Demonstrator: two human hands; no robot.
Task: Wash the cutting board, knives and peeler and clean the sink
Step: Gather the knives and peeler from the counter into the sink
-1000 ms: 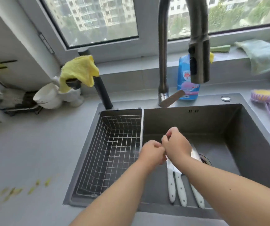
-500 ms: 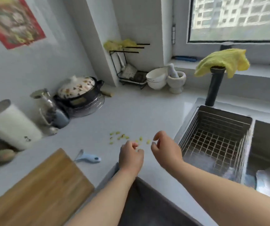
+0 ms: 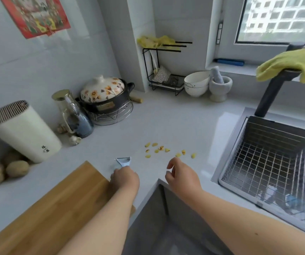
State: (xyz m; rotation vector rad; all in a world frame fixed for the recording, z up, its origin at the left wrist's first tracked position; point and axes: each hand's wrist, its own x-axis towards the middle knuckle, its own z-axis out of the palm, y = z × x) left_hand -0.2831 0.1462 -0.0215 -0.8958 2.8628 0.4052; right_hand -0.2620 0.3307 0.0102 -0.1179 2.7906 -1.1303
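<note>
**Attention turns from the sink to the peeler on the bench**

A second ago both hands were together over the sink basin, above the white-handled knives lying in it; now the view has swung left along the bench (image 3: 175,122) and the hands have come with it. The left hand (image 3: 125,178) has reached the pale blue peeler (image 3: 123,161), which lies on the bench just beyond the corner of the wooden cutting board (image 3: 56,208). Its fingers are curled down over the handle end, and the blade end pokes out beyond the knuckles. The fingers look to be closing on the handle, though the hand hides the contact itself, so a firm grip cannot be confirmed. The right hand (image 3: 182,178) hovers just beside it, fingers loosely curled and holding nothing.

Yellow food scraps (image 3: 163,150) are scattered on the bench just beyond both hands. The wire basket (image 3: 269,161) sits in the sink at the right edge of the view; the knives are out of sight.

This likely means the peeler is the next item bound for washing, with the cutting board still on the bench to follow.
</note>
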